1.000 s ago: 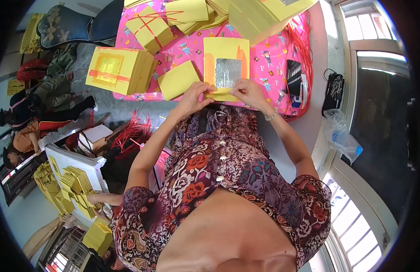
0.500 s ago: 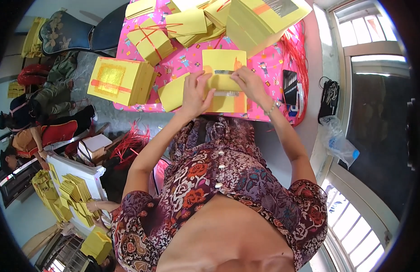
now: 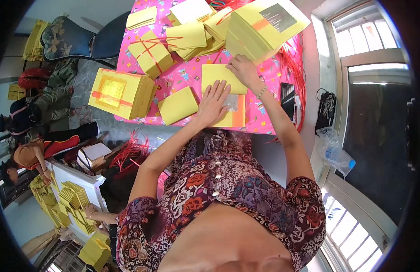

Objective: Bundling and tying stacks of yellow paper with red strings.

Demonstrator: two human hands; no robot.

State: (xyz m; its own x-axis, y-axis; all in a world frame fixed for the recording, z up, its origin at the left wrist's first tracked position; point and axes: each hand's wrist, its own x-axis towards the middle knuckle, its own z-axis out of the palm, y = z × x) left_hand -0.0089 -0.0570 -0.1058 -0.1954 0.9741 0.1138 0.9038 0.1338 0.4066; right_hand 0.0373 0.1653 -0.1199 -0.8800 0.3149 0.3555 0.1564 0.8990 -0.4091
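Observation:
In front of me lies a yellow paper sheet [image 3: 218,76], partly folded over. Below the fold show a silver patch and an orange strip. My left hand [image 3: 214,103] rests flat on the sheet near the fold, fingers stretched out, holding nothing. My right hand [image 3: 244,72] is at the sheet's upper right, its fingers slightly bent and apart. Its fingertips are close to the tall stack of yellow paper [image 3: 250,41]; whether they touch it I cannot tell. A folded yellow piece [image 3: 178,105] lies left of my left hand.
A pink patterned cloth [image 3: 259,102] covers the table. Yellow bundles [image 3: 151,54] tied with red string and a thick stack [image 3: 121,94] stand at the left. A phone [image 3: 287,96] and red strings [image 3: 297,68] lie along the right edge. Other people work beside a white table [image 3: 85,174].
My left hand has flattened onto the sheet. My right hand has moved away from me toward the tall stack. The table sits slightly lower in view.

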